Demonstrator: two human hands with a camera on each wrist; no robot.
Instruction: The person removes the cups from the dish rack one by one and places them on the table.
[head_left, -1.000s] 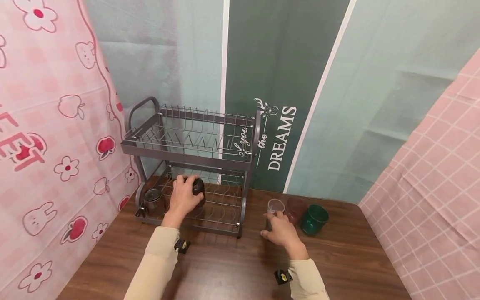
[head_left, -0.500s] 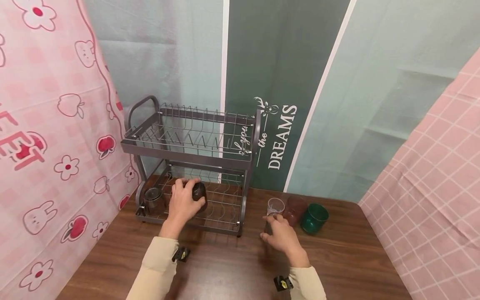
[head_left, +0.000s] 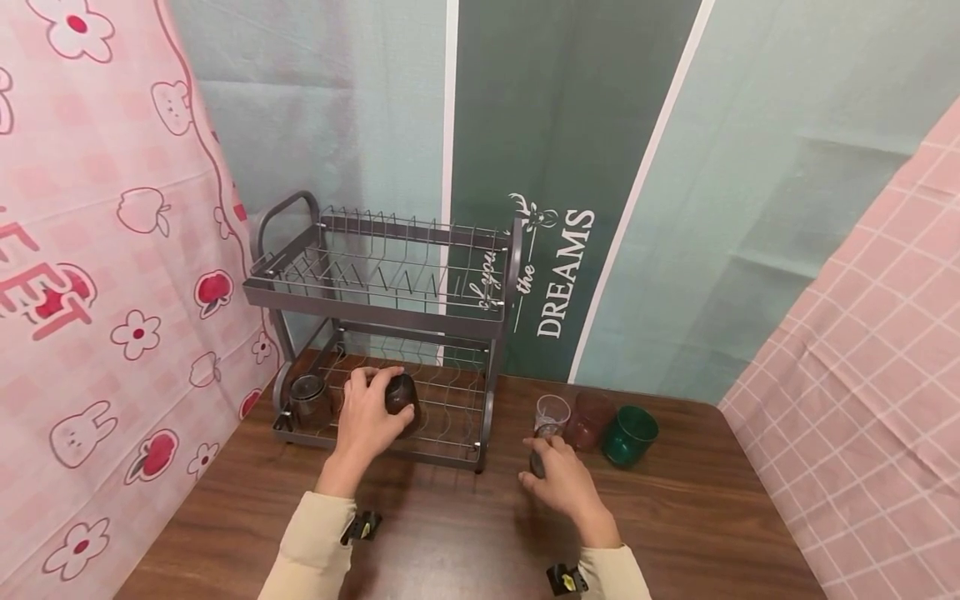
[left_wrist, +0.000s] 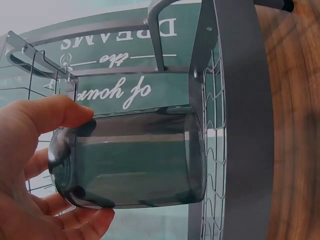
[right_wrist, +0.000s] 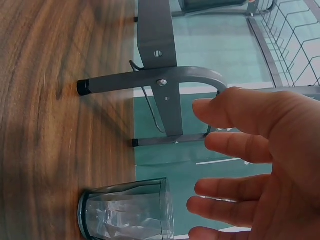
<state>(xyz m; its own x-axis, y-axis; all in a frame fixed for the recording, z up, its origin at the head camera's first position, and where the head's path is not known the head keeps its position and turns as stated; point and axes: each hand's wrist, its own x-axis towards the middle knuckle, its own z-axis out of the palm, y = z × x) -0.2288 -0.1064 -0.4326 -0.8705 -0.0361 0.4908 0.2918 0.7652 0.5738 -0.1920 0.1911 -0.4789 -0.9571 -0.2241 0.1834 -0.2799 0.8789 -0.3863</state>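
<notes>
My left hand [head_left: 367, 417] grips a dark, see-through drinking glass [head_left: 402, 404] by its base, upside down, at the lower tier of the dish rack [head_left: 375, 312]. Close up in the left wrist view, the glass's rim is right at the rack's wires; whether it rests on them I cannot tell. My right hand [head_left: 566, 479] hovers over a grey glass [right_wrist: 125, 212] standing on the table. Its fingers are spread and apart from that glass in the right wrist view. Just behind it stands a clear glass [head_left: 552, 408].
A reddish glass [head_left: 590, 421] and a green glass [head_left: 630, 437] stand right of the clear one. Another dark glass [head_left: 307, 400] sits at the lower tier's left end. Curtains enclose the wooden table [head_left: 450, 533] at the back and sides.
My left hand has drawn the dark glass slightly toward me. The right hand has shifted back a little, and more of the grey glass shows beyond its fingers.
</notes>
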